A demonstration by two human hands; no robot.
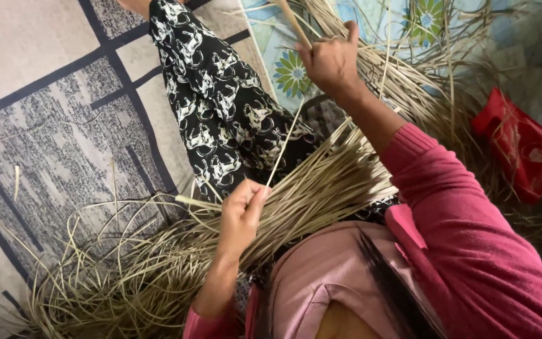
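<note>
A single thin pale reed strip (281, 145) is pinched at its lower end between thumb and fingers of the left hand (241, 213) and is drawn taut up to the right hand (329, 59), which is clenched around its upper end together with a thicker tan stick (295, 24). The strip is held above a thick bundle of straight pale-straw reed strips (321, 182) laid across the lap. A loose tangle of curled strips (127, 270) is seen on the floor at left, judged already handled; the larger straight bundle appears untouched, so much seems left. The surface is a grey patterned carpet (51, 125); a blue flowered mat (296, 69) and a crumpled red plastic bag (522, 147) are noted at right
</note>
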